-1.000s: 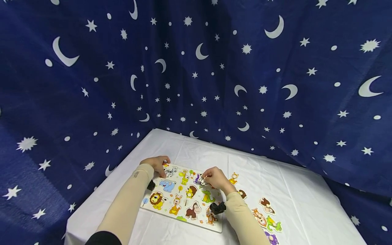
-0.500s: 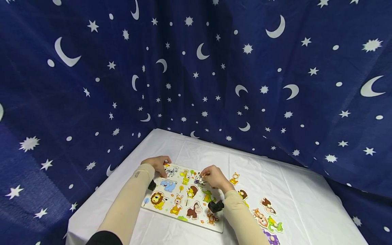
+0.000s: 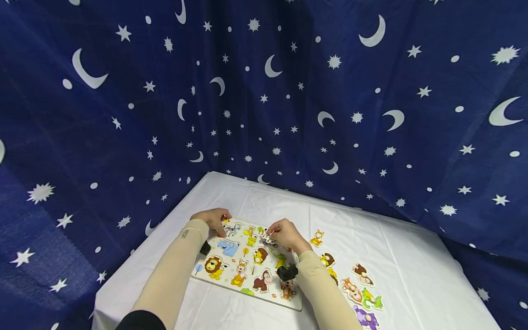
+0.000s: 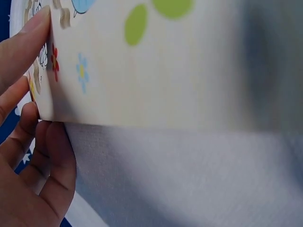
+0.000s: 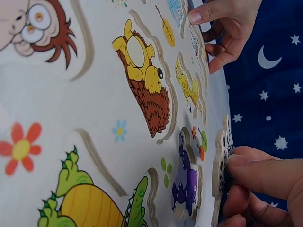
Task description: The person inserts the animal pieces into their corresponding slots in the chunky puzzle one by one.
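Observation:
My left hand (image 3: 213,221) grips the far left corner of the white wooden animal puzzle board (image 3: 228,281), thumb on its top face in the left wrist view and other fingers at the edge. My right hand (image 3: 288,236) pinches a black-and-white animal puzzle piece (image 5: 219,163) between thumb and fingers, tilted on edge. In the right wrist view the piece is beside the purple hippo recess (image 5: 185,182); in the head view it overlaps that part of the board. Near my left hand is the zebra recess (image 3: 232,229).
Loose puzzle pieces lie on the white tablecloth to the right: a kangaroo (image 3: 317,238), a hedgehog (image 3: 327,259), a brown-haired animal (image 3: 362,275), an orange animal (image 3: 352,290), a green crocodile (image 3: 372,299) and a purple hippo (image 3: 366,317). A dark blue starry curtain (image 3: 264,91) encloses the table.
My right hand has shifted slightly left and away from me with the piece, which now covers the hippo recess in the head view. The left hand keeps its place on the board's corner.

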Demonstrator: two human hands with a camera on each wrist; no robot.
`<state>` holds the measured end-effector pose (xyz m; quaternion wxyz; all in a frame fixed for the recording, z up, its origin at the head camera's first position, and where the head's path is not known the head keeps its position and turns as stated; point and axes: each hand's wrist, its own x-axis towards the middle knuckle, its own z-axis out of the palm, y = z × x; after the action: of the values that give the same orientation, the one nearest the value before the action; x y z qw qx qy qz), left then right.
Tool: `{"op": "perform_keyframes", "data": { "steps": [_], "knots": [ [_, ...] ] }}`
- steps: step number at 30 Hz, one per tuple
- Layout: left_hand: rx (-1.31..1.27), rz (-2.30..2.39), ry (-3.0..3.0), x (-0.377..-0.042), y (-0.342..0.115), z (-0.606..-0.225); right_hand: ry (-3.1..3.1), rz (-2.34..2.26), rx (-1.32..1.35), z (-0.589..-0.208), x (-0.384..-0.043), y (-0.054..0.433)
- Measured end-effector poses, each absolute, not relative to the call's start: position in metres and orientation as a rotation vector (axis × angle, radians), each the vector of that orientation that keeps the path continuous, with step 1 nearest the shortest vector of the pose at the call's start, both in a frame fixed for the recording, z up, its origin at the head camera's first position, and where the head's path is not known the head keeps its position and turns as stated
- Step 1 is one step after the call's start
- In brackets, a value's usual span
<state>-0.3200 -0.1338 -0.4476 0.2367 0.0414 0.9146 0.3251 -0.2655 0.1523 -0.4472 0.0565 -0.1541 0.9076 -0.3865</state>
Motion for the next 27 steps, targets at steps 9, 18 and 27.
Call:
{"op": "perform_keyframes", "data": {
  "steps": [9,18,27],
  "knots": [
    [0.116,0.858,2.516,-0.321,-0.134,-0.442,2.751,-1.186,-0.471,-0.446,-0.270,0.147],
    [0.093,0.832,2.526,-0.318,-0.136,-0.447,2.688,-1.245,-0.493,-0.451,-0.270,0.132],
    [0.121,0.873,2.519,-0.320,-0.137,-0.447,2.707,-1.252,-0.478,-0.453,-0.273,0.125]
  ]
}}
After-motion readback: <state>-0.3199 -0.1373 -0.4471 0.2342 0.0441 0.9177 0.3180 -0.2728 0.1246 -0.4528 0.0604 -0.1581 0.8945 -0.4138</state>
